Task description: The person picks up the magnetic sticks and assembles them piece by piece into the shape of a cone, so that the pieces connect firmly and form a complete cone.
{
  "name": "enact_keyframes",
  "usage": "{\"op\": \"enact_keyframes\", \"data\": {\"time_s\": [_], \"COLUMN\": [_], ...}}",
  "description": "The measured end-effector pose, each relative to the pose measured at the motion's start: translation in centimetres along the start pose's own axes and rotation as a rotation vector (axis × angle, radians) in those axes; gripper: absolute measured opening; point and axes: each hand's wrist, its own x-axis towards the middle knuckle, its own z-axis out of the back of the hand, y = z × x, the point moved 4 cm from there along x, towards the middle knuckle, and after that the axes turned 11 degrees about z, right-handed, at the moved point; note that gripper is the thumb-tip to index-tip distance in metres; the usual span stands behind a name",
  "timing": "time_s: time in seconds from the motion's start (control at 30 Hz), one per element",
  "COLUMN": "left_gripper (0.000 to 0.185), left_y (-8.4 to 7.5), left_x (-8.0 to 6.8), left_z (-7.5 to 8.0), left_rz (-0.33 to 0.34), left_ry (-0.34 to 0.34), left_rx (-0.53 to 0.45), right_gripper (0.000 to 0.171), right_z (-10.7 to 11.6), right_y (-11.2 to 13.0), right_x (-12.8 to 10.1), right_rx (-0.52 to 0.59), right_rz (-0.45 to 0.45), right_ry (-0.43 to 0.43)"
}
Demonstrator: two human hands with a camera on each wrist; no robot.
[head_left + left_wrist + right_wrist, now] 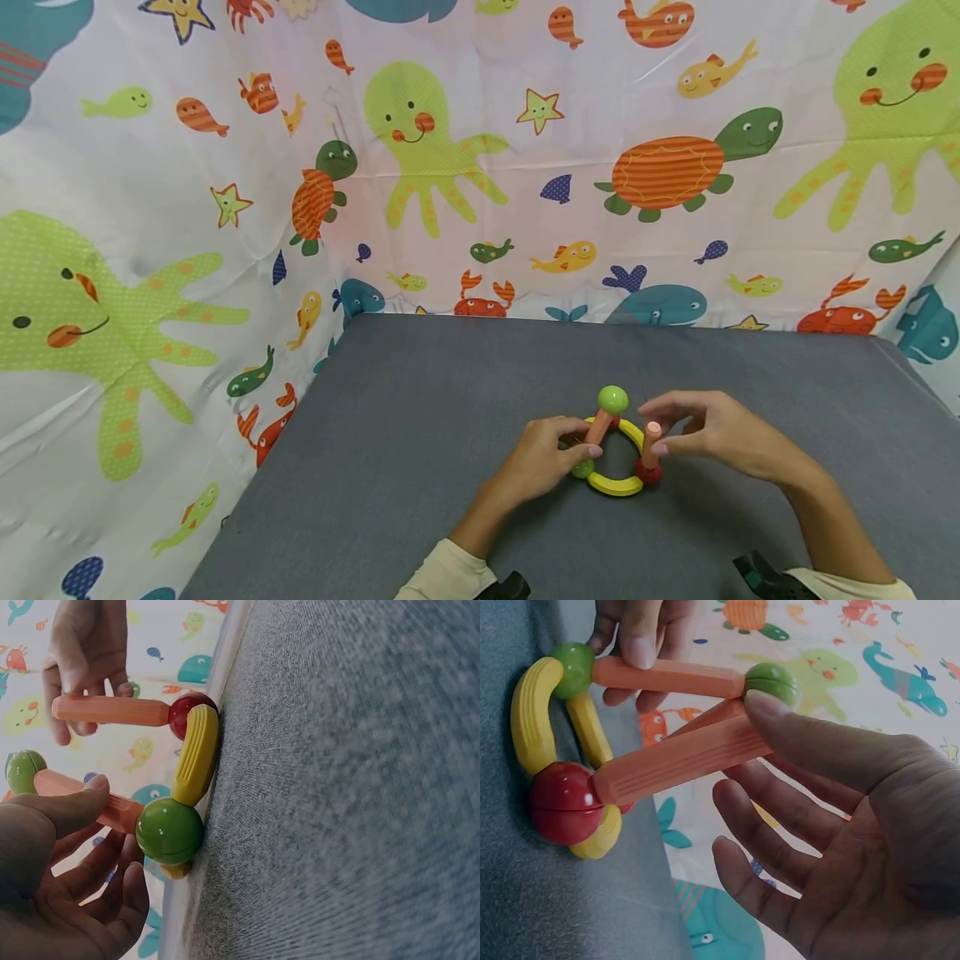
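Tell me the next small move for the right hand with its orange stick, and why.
Probably tilt the orange stick inward until its free top meets the top green ball. The right hand holds it upright on the red ball, while the left hand already leans its stick against that ball.

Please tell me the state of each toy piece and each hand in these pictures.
Yellow ring: flat on the table.
Stick with green ball on top: leaning, pinched by left hand.
Stick on red ball: upright, held by right hand.
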Motion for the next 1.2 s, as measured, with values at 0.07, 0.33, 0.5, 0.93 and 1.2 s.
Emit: {"op": "enact_keyframes", "data": {"time_s": [0.07, 0.33, 0.5, 0.93, 1.2], "left_gripper": [0.029, 0.028, 0.030, 0.033, 0.033], "left_y": [0.0, 0.0, 0.0, -0.2, -0.4], "left_x": [0.0, 0.0, 0.0, 0.0, -0.1], "left_z": [0.0, -0.1, -0.2, -0.6, -1.0], "left_rz": [0.002, 0.003, 0.006, -0.036, -0.046], "left_ry": [0.002, 0.005, 0.006, 0.001, 0.004], "left_rx": [0.003, -0.009, -0.009, 0.013, 0.011], "right_gripper": [0.032, 0.028, 0.031, 0.028, 0.027], "right_z": [0.0, -0.6, -1.1, -1.8, -1.8], "right_y": [-0.3, -1.8, -2.2, -2.3, -2.1], "right_x": [0.0, 0.1, 0.3, 0.6, 0.4], "right_rx": [0.010, 0.038, 0.041, 0.034, 0.029], "right_rz": [-0.010, -0.042, -0.075, -0.053, -0.061], "right_ry": [0.028, 0.076, 0.056, 0.006, 0.011]}}
